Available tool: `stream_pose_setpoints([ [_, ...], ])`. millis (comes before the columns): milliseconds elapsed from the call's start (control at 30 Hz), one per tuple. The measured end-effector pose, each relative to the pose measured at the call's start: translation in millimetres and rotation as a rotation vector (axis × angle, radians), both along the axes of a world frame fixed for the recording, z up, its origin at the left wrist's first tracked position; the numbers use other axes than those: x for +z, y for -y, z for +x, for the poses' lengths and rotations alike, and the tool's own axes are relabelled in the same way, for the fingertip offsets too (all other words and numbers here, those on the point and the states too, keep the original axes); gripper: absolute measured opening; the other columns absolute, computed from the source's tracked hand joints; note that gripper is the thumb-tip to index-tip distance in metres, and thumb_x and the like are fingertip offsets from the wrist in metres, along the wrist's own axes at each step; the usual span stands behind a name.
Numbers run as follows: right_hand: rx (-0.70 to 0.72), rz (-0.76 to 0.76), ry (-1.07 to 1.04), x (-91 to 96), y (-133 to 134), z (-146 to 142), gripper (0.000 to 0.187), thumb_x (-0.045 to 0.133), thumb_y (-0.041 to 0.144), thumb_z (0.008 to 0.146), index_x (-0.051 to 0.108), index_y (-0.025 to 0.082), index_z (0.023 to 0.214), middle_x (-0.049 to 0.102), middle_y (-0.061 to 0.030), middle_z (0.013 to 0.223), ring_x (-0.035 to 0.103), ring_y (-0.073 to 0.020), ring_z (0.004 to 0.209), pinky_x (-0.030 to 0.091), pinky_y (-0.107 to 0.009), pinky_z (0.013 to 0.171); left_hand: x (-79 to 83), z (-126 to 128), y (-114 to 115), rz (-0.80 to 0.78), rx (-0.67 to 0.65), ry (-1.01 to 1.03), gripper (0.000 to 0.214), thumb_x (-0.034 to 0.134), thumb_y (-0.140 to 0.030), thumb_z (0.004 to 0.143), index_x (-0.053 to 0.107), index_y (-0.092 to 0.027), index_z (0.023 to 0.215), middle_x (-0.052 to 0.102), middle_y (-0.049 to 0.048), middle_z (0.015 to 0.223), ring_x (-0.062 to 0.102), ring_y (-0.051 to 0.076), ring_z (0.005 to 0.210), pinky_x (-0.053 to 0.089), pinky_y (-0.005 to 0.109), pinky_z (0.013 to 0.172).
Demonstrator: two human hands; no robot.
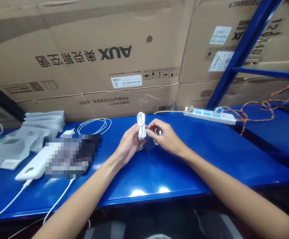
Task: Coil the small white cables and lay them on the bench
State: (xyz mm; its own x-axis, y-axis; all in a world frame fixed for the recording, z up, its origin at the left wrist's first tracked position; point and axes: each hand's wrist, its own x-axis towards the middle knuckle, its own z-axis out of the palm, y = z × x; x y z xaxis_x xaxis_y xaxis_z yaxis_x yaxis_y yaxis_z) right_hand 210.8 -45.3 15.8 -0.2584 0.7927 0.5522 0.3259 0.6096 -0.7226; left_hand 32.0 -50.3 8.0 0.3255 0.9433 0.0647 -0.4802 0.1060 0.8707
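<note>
A coiled white cable (141, 124), bundled upright with a thin dark tie around its middle, is gripped in my left hand (130, 142). White loops also show below that hand's fingers; I cannot tell whether they belong to the same cable. My right hand (168, 137) is closed just to the right, its thumb and index finger pinched at the bundle's edge near the tie. What sits between those fingertips is too small to make out. Beside the right palm another bit of white cable (155, 142) shows, partly hidden by the fingers. Both hands are above the blue tabletop (144, 172).
On the left lie a white power bank (31, 167) with a cable plugged in, a blurred-out device (72, 156), a loose white cable (94, 124) and several grey pouches (43, 122). A power strip (209, 115) lies at back right. Large cardboard boxes (84, 79) stand behind, beside a blue post (236, 63).
</note>
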Motion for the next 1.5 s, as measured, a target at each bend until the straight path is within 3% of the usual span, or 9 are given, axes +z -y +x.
stream_pose_setpoints([
  [167,0.047,-0.172,-0.103,-0.2,-1,-1,0.016,0.06,0.03,0.094,0.062,0.021,0.082,0.062,0.0006,0.079,0.054,-0.0149,0.069,0.043,-0.029,0.065,3.6,-1,2,-0.039,-0.086,0.028,0.023,0.06,-0.034,0.101,0.071,-0.014,0.108,0.06,0.0038,0.082,0.052,0.012,0.068,0.046,0.025,0.063],
  [267,0.044,-0.248,-0.127,-4.2,-6,1,0.016,0.061,0.033,0.094,0.061,0.022,0.083,0.059,0.0031,0.074,0.051,-0.0141,0.063,0.041,-0.029,0.061,10.0,-2,4,-0.105,-0.161,0.121,0.024,0.05,-0.029,0.104,0.068,-0.014,0.1,0.052,0.0017,0.075,0.047,0.012,0.063,0.045,0.027,0.062],
  [433,-0.042,-0.115,-0.024,-10.5,-13,3,0.014,0.059,0.029,0.094,0.063,0.022,0.083,0.064,0.0011,0.079,0.054,-0.0157,0.071,0.042,-0.03,0.069,20.1,-5,6,-0.154,-0.183,0.213,0.028,0.042,-0.02,0.103,0.06,-0.015,0.082,0.044,0.0001,0.071,0.041,0.012,0.057,0.044,0.026,0.058],
  [700,-0.186,0.0,0.134,-20.4,-23,11,0.014,0.058,0.025,0.092,0.063,0.021,0.08,0.064,-0.0017,0.083,0.056,-0.019,0.08,0.043,-0.034,0.08,26.4,-19,2,-0.102,-0.118,0.263,0.026,0.039,-0.016,0.1,0.059,-0.016,0.084,0.042,-0.0027,0.065,0.035,0.009,0.049,0.048,0.025,0.062],
  [867,-0.442,-0.002,0.417,-29.5,-33,4,0.017,0.057,0.027,0.094,0.065,0.021,0.08,0.067,-0.0082,0.093,0.057,-0.0262,0.093,0.042,-0.04,0.084,20.1,-24,-5,-0.111,-0.076,0.175,0.021,0.045,-0.02,0.095,0.063,-0.014,0.085,0.049,0.0013,0.067,0.042,0.011,0.052,0.045,0.026,0.056],
  [1033,-0.517,0.081,0.692,-20.4,-34,-18,0.016,0.058,0.025,0.096,0.071,0.018,0.089,0.068,-0.0168,0.108,0.056,-0.0329,0.106,0.041,-0.045,0.088,16.8,-18,-5,-0.109,-0.118,0.095,0.025,0.048,-0.03,0.095,0.063,-0.014,0.083,0.056,0.0059,0.072,0.047,0.014,0.055,0.043,0.027,0.055],
  [1233,-0.413,0.151,0.8,-15.4,-32,-25,0.014,0.065,0.022,0.091,0.076,0.014,0.092,0.066,-0.0224,0.112,0.053,-0.0381,0.114,0.039,-0.051,0.095,15.2,-12,0,-0.073,-0.089,0.035,0.025,0.06,-0.036,0.099,0.061,-0.015,0.084,0.051,-0.0002,0.07,0.042,0.01,0.055,0.041,0.024,0.056],
  [1367,-0.28,0.074,0.53,-10.7,-24,-17,0.013,0.065,0.023,0.092,0.076,0.016,0.098,0.066,-0.0159,0.11,0.055,-0.0335,0.111,0.041,-0.051,0.099,11.1,-9,2,-0.027,-0.118,0.023,0.022,0.07,-0.031,0.094,0.058,-0.016,0.084,0.048,-0.0024,0.07,0.041,0.009,0.057,0.039,0.023,0.056],
  [1500,-0.046,-0.072,0.117,-4.8,-11,-13,0.025,0.052,0.032,0.104,0.074,0.02,0.103,0.068,-0.0062,0.099,0.062,-0.0208,0.094,0.049,-0.035,0.086,9.3,-6,5,0.002,-0.166,0.018,0.019,0.072,-0.029,0.093,0.058,-0.016,0.091,0.045,-0.0044,0.071,0.038,0.008,0.056,0.037,0.022,0.056],
])
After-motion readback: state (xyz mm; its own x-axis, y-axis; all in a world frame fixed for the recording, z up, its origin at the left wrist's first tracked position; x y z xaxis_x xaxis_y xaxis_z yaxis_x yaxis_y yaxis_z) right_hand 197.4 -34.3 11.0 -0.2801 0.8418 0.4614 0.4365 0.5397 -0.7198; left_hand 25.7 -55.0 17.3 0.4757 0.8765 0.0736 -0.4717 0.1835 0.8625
